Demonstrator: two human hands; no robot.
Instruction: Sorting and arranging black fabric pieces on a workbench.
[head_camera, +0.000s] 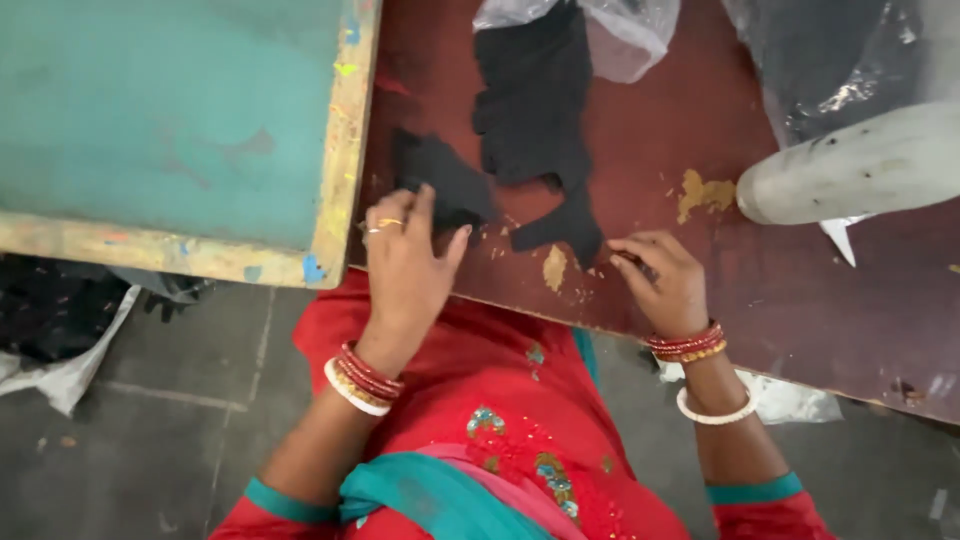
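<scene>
Several black cut fabric pieces (535, 110) lie on a dark red-brown table (780, 290). My left hand (405, 260), with rings and bangles, presses flat on a small black piece (445, 180) near the table's front edge, fingers spread. My right hand (660, 280) rests at the table edge beside the lower tip of another black piece (565, 232), fingertips curled near it; whether it grips anything I cannot tell.
A teal painted board (170, 120) with a worn wooden rim lies at the left. A clear plastic bag (625, 30) sits at the top, more plastic at the top right. A white rounded object (850, 165) juts in from the right. Grey floor below.
</scene>
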